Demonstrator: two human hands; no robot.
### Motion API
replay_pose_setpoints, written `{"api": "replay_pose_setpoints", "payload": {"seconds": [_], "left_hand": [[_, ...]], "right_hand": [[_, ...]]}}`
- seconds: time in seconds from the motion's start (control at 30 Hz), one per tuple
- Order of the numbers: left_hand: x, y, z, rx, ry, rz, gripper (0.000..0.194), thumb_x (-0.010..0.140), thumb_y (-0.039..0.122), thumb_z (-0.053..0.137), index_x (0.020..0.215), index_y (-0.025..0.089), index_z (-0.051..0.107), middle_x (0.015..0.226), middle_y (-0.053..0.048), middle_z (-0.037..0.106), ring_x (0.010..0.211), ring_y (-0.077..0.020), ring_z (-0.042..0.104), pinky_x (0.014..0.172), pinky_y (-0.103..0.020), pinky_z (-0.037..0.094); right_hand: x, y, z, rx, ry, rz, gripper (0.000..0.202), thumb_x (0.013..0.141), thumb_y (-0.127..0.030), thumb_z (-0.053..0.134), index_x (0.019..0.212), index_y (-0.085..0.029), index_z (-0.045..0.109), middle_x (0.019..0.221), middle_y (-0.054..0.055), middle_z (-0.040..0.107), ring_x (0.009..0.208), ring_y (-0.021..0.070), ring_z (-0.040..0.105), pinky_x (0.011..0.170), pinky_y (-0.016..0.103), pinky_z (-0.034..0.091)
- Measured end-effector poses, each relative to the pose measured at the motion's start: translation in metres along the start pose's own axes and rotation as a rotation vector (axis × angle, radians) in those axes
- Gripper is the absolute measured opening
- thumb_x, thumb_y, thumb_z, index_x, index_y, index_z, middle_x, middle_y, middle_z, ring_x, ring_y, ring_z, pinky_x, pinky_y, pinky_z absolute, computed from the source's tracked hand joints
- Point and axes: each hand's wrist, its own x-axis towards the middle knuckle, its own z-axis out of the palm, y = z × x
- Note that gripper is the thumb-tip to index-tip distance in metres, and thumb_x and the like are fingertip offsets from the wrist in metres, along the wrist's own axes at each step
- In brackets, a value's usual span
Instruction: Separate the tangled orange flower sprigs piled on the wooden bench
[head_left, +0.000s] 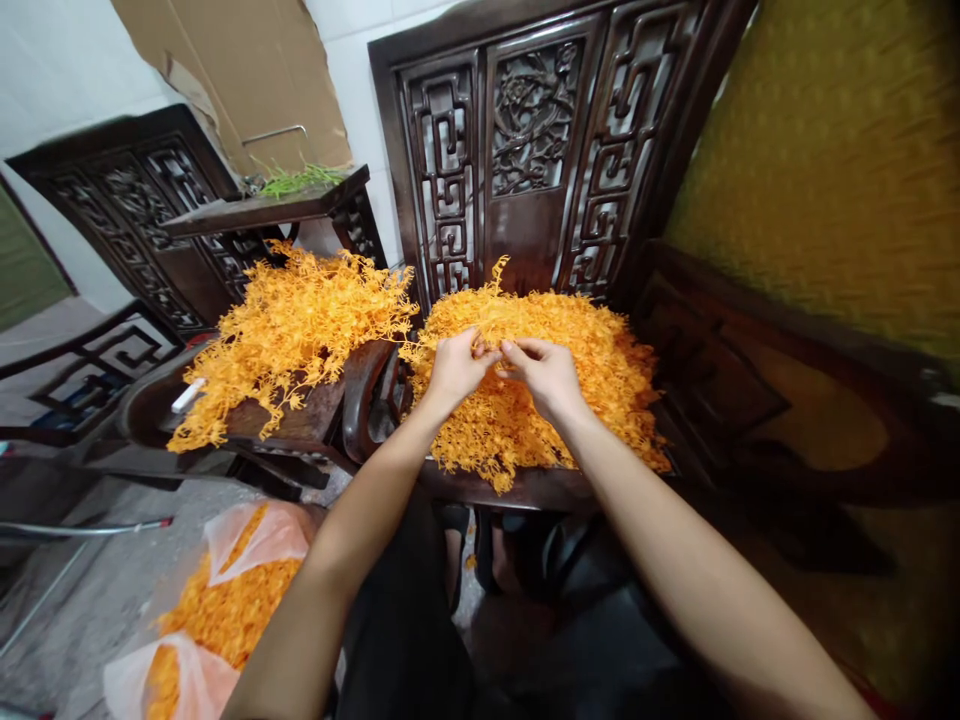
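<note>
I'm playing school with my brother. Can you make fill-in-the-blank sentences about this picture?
1. The left hand and right hand are over a pile coloured ____.
2. The stalks on the side table are coloured ____.
3. The plastic bag is on the floor to the person's ____.
Missing words: orange; green; left.

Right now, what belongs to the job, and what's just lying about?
Likely the job:
left hand, right hand
orange sprig pile beneath them
second orange heap
plastic bag of orange pieces

Likely lying about:
green stems
cardboard sheet
white object
</note>
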Motion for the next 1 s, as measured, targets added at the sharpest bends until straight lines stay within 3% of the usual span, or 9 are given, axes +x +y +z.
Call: {"api": "replay_pose_setpoints", "payload": {"seconds": [0.13,0.33,0.43,0.53,0.6,0.67,0.8,0.9,1.0], "left_hand": [[0.001,-0.002,-0.001,0.079,0.002,0.038,0.027,0.081,0.019,0.068,0.065,0.021,0.047,0.065,0.002,0.056,0.062,-0.0143,0.050,0.065,-0.029,0.037],[-0.004,0.009,0.010,0.214,0.066,0.018,0.015,0.078,0.012,0.059,0.069,0.022,0.052,0.074,-0.002,0.063,0.070,-0.0181,0.054,0.065,-0.031,0.036],[0.002,0.007,0.013,0.193,0.097,0.030,0.013,0.077,0.011,0.058,0.070,0.021,0.053,0.080,-0.005,0.065,0.075,-0.0202,0.056,0.068,-0.032,0.038],[0.015,-0.008,0.009,0.016,0.231,-0.103,0.019,0.075,0.008,0.058,0.066,0.021,0.048,0.073,-0.003,0.060,0.074,-0.0196,0.057,0.073,-0.032,0.041],[0.024,-0.018,0.008,-0.235,0.337,-0.270,0.028,0.074,0.010,0.064,0.063,0.022,0.042,0.064,0.001,0.053,0.070,-0.0170,0.057,0.074,-0.030,0.043],[0.028,-0.021,0.011,-0.537,0.364,-0.369,0.040,0.070,0.014,0.074,0.062,0.022,0.036,0.060,0.005,0.048,0.067,-0.0139,0.057,0.075,-0.028,0.044],[0.023,-0.003,0.021,-0.936,0.252,-0.380,0.049,0.064,0.019,0.083,0.065,0.021,0.034,0.059,0.008,0.047,0.066,-0.0101,0.057,0.075,-0.025,0.046],[0.015,0.012,0.024,-0.983,0.222,-0.348,0.050,0.064,0.020,0.084,0.064,0.021,0.035,0.061,0.007,0.050,0.066,-0.0098,0.057,0.075,-0.025,0.047],[0.011,0.017,0.021,-0.940,0.228,-0.321,0.050,0.067,0.019,0.083,0.062,0.021,0.033,0.063,0.004,0.054,0.066,-0.0113,0.057,0.073,-0.027,0.047]], "right_hand": [[-0.010,-0.002,0.000,-0.030,0.004,0.007,0.050,0.056,-0.056,0.087,0.081,-0.017,0.071,0.082,0.004,0.071,0.074,0.0189,0.068,0.075,0.038,0.063],[-0.014,-0.011,-0.003,-0.412,0.050,-0.139,0.039,0.071,-0.053,0.078,0.082,-0.016,0.072,0.075,0.007,0.073,0.071,0.0229,0.070,0.072,0.040,0.060],[-0.019,-0.019,-0.004,-0.407,0.060,-0.133,0.039,0.069,-0.052,0.080,0.079,-0.016,0.071,0.071,0.007,0.072,0.068,0.0235,0.070,0.069,0.039,0.060],[-0.026,-0.025,-0.009,-0.284,0.064,-0.063,0.038,0.063,-0.049,0.086,0.076,-0.017,0.070,0.069,0.005,0.070,0.064,0.0231,0.070,0.067,0.040,0.061],[-0.027,-0.025,-0.014,-0.203,0.086,-0.038,0.038,0.059,-0.046,0.089,0.075,-0.017,0.070,0.069,0.004,0.069,0.064,0.0219,0.069,0.069,0.041,0.063],[-0.022,-0.024,-0.017,-0.127,0.114,-0.035,0.041,0.055,-0.044,0.092,0.077,-0.016,0.070,0.070,0.002,0.068,0.066,0.0198,0.069,0.072,0.040,0.064],[-0.008,-0.023,-0.013,0.045,0.039,0.032,0.054,0.044,-0.045,0.097,0.078,-0.017,0.066,0.075,0.000,0.067,0.071,0.0169,0.070,0.065,0.031,0.063],[-0.003,-0.026,-0.005,0.118,-0.090,0.090,0.059,0.043,-0.049,0.098,0.073,-0.018,0.057,0.070,-0.002,0.065,0.071,0.0163,0.072,0.053,0.023,0.056],[-0.009,-0.031,0.001,0.150,-0.146,0.087,0.059,0.045,-0.047,0.099,0.071,-0.019,0.054,0.066,-0.004,0.065,0.064,0.0134,0.070,0.054,0.021,0.053]]}}
